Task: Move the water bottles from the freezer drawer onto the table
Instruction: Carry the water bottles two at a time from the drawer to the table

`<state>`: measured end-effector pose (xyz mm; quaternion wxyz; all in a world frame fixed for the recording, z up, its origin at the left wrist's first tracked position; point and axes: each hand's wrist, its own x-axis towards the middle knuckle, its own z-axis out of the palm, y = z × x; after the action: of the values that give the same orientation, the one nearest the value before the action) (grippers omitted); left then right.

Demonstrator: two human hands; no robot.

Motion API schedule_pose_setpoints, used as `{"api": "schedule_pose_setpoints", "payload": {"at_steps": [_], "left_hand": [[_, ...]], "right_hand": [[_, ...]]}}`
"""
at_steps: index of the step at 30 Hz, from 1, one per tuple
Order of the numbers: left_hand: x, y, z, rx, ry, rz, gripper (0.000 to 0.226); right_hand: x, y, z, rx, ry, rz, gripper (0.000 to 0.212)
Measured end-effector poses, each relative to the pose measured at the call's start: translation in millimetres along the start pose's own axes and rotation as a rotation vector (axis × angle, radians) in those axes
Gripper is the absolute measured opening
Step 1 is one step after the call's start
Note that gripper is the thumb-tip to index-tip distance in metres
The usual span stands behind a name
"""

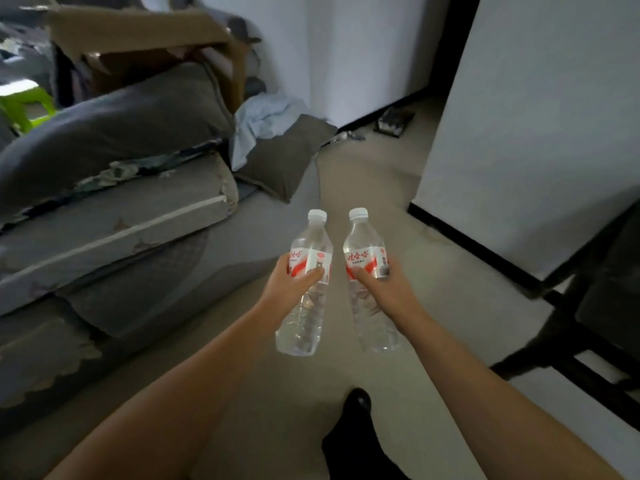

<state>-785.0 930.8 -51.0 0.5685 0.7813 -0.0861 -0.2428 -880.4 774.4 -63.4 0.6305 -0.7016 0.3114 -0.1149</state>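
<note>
Left hand (294, 277) wrapped around left water bottle (306, 282) at label, thumb across front. Right hand (377, 280) wrapped around right water bottle (369, 282) same way. 2 bottles held out in front over floor (374, 188), caps pointing away, near each other but apart, both just right of sofa (114, 216). Both clear, white caps, red-and-white labels. Grey cushions stacked on sofa; cardboard box (145, 39) beyond sofa. White wall (540, 133) well right of sofa, bottles between. Dark shoe (358, 403) on floor below bottles.
</note>
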Motion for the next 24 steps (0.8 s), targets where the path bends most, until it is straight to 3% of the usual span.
{"api": "schedule_pose_setpoints", "payload": {"at_steps": [6, 10, 13, 16, 19, 24], "left_hand": [[122, 60, 65, 0.054, -0.096, 0.054, 0.041], [180, 102, 110, 0.082, -0.181, 0.120, 0.016], [221, 126, 150, 0.080, -0.246, 0.141, 0.026], [261, 148, 194, 0.106, -0.347, 0.140, 0.018], [298, 163, 231, 0.131, -0.447, 0.158, 0.036], [384, 196, 304, 0.167, -0.580, 0.197, 0.046]], "right_hand": [[122, -27, -61, -0.032, 0.094, 0.006, 0.049], [181, -41, -107, -0.041, 0.186, 0.014, 0.053], [215, -44, -142, -0.004, 0.269, 0.037, 0.050], [247, -42, -179, 0.016, 0.361, 0.065, 0.051], [277, -40, -206, 0.023, 0.452, 0.089, 0.055], [350, -37, -252, 0.020, 0.568, 0.107, 0.063]]}}
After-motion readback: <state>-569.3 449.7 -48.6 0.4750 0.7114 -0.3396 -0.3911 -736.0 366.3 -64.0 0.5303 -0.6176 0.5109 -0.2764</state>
